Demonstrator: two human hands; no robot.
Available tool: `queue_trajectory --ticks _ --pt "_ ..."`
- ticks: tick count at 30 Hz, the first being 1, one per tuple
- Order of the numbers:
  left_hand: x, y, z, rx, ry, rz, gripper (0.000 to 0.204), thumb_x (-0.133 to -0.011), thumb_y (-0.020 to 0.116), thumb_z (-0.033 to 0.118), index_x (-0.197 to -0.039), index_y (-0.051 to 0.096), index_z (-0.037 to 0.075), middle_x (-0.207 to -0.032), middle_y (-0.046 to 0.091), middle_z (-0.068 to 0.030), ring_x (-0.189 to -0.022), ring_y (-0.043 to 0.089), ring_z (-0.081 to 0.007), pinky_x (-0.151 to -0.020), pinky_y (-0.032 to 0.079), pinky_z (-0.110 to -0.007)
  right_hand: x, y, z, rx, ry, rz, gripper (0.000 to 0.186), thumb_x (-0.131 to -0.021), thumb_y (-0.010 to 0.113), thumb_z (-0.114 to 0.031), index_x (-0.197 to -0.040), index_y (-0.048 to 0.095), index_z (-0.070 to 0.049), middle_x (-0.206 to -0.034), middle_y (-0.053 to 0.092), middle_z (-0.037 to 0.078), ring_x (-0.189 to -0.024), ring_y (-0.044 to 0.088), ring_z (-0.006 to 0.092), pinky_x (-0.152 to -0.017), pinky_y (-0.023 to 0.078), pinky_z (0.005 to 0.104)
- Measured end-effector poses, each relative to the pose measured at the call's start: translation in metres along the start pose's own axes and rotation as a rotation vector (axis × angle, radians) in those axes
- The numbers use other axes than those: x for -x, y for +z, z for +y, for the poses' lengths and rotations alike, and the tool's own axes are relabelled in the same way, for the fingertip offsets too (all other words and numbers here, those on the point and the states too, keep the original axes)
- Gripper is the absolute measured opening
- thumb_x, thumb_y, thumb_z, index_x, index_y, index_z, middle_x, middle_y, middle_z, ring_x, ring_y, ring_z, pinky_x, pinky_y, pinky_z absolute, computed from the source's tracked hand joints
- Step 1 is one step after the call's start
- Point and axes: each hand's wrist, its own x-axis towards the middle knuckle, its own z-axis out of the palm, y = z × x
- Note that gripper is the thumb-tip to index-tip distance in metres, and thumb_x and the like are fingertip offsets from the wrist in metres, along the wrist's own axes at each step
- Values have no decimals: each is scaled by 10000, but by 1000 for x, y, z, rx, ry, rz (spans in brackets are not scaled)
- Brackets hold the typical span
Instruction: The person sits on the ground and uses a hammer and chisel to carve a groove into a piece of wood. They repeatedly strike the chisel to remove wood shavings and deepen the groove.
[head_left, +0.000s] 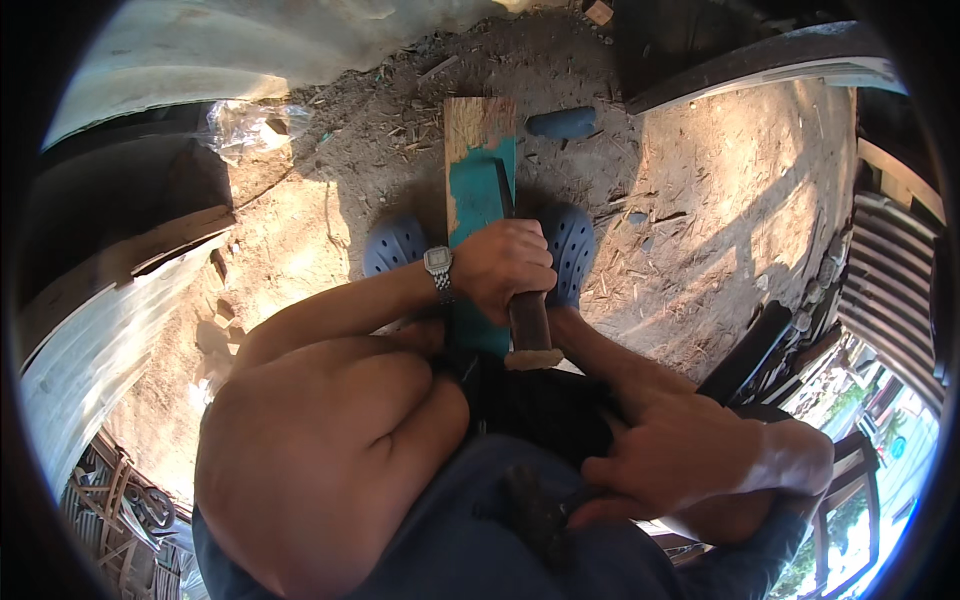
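My left hand (503, 270), with a silver watch (439, 262) on its wrist, is wrapped round a dark wooden handle (530, 328) with a pale, rough butt end. A narrow dark blade (503, 188) runs forward from the fist, so this is a bladed hand tool; its exact kind is unclear. Beneath it, a long plank (480, 180) stretches away between my feet, turquoise-painted with bare wood at its far end. My right hand (670, 455) is by my right thigh, thumb and a finger apart, some fingers hidden. Nothing shows in it.
Blue clogs (572, 250) on my feet flank the plank. A blue-grey object (562, 123) lies beyond them on the dirt ground (720, 230), among wood chips. Clear plastic (255, 130) lies at the left beside metal sheeting (110, 340). Corrugated sheet (890, 285) stands at the right.
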Motion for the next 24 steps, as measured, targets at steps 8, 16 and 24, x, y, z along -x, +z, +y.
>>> queue_trajectory --ticks 8,16,24 --pt "12 2 0 -38 -31 -34 263 -609 778 257 -667 556 130 -636 475 -14 -609 535 -239 -642 438 -373 3 5 0 30 -86 -48 210 -867 700 -245 -817 680 -42 -819 678 153 -754 678 285 -624 520 412" --pt "7 -3 10 -36 -98 -3 258 -579 777 240 -657 554 138 -640 482 -9 -607 531 -229 -660 443 -372 4 9 11 20 -144 -62 198 -860 696 -236 -801 679 -48 -840 688 140 -761 685 260 -611 525 402" --pt "9 -1 7 -62 -76 -8 243 -598 774 213 -651 551 131 -634 466 -13 -599 516 -226 -665 441 -377 5 13 14 6 -167 -84 188 -853 693 -227 -784 679 -53 -860 697 126 -769 693 234 -597 530 391"
